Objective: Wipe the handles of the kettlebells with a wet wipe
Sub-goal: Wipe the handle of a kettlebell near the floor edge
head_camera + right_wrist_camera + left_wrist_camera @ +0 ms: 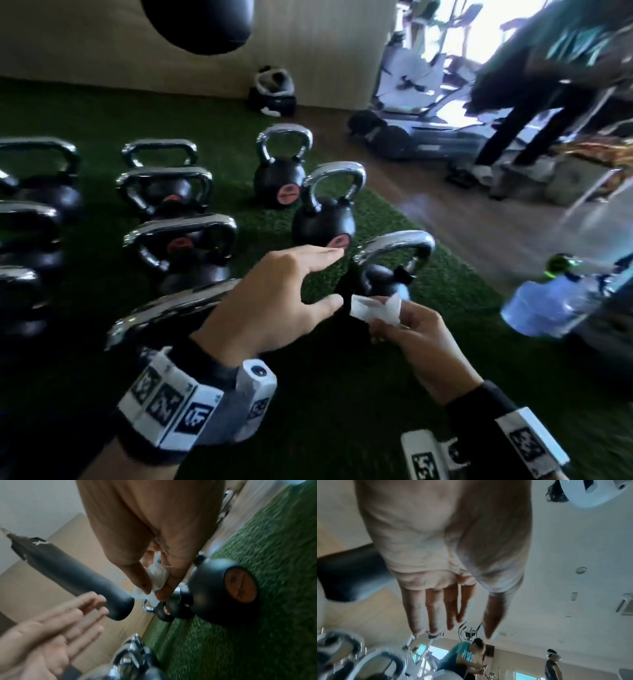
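Observation:
Several black kettlebells with chrome handles stand in rows on green turf. The nearest one in the right row (394, 270) has a shiny arched handle (397, 245). My right hand (407, 329) pinches a crumpled white wet wipe (375, 308) just in front of that kettlebell (223, 591); the wipe (157, 577) sits between thumb and fingers. My left hand (274, 301) hovers beside the wipe, fingers straight and thumb spread, holding nothing; the left wrist view shows its fingers (433, 608) extended. Another kettlebell (323, 212) stands just beyond my left fingertips.
A black punching bag (198, 24) hangs above the far turf. A person in a green shirt (548, 68) bends over near exercise machines at the right. A clear water bottle (548, 305) is at the right edge. A large chrome handle (171, 308) lies under my left wrist.

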The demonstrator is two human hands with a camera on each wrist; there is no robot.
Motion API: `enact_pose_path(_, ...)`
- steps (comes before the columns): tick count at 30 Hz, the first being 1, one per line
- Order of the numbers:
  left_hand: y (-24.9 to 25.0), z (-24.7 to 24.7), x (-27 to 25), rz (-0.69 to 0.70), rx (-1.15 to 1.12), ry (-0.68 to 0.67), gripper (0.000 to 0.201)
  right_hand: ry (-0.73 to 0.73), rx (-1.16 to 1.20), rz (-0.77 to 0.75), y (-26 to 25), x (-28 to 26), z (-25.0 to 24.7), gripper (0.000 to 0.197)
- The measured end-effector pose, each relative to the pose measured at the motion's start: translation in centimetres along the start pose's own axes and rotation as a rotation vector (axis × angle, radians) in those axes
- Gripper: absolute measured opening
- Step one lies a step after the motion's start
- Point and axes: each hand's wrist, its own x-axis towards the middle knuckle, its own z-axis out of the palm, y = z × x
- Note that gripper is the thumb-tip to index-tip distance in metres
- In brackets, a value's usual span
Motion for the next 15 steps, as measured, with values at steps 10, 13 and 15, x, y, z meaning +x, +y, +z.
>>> enact_pose_path(10, -5.0, 14.9, 6.2, -0.598, -0.249, 0.127, 0.097, 0.170, -0.085, -0.006, -1.7, 3.7, -14.5, 0.049)
enact_pose_path(13, -6.2, 17.7, 7.6, -0.719, -0.282, 0.112, 0.088, 0.161, -0.169, -0.038, -2.1, 6.4, -17.1, 0.011)
enact_pose_path(15, -6.0, 19.1, 8.7, -0.770, -0.313, 0.115, 0.066, 0.146, -0.199, -0.058, -2.3, 7.9, -18.4, 0.014)
